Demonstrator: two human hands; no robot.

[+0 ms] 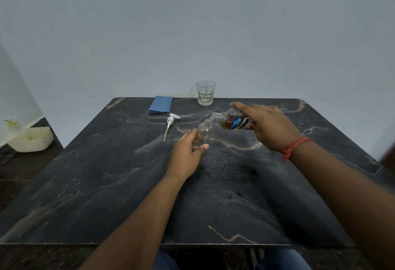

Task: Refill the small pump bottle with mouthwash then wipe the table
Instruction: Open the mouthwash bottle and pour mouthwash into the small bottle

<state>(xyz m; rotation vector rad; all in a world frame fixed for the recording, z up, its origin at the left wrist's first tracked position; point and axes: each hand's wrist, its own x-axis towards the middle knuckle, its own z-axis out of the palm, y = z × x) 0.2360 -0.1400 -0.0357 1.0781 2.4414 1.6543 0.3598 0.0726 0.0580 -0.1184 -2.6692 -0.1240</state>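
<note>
Right grip: our right hand (270,128) curls around the mouthwash bottle (232,121), forefinger stretched along its upper side, thumb hidden beneath.
Mouthwash bottle: clear plastic, tipped almost flat, open neck pointing left and hanging just above the mouth of the small bottle; amber liquid pools in its lower side, and a blue and white label wraps the body.
Left grip: our left hand (188,152) wraps the lower half of the small pump bottle (204,133), fingers behind it, thumb across the front.
Small pump bottle: clear, round-shouldered, with a narrow threaded neck, standing upright on the bench near its middle, its top off; we cannot tell whether any liquid has reached the inside.
Pump head: the white plastic pump head (170,124) lies on its side just left of the small bottle, its long dip tube pointing toward us.
Cloth: a blue folded cloth (160,104), flat and rectangular, sits at the far edge of the bench, beyond the pump head.
Glass: a faceted clear tumbler (205,92) stands upright at the far edge, right of the cloth; it looks to hold nothing.
Bench: the bench (106,184) is dark stone with pale tan veins and a dull sheen.
Wrist: a red thread band (294,146) circles our right wrist.
Floor: a cream plastic basket (32,139) rests on the dark floor to the left, by the wall.
</note>
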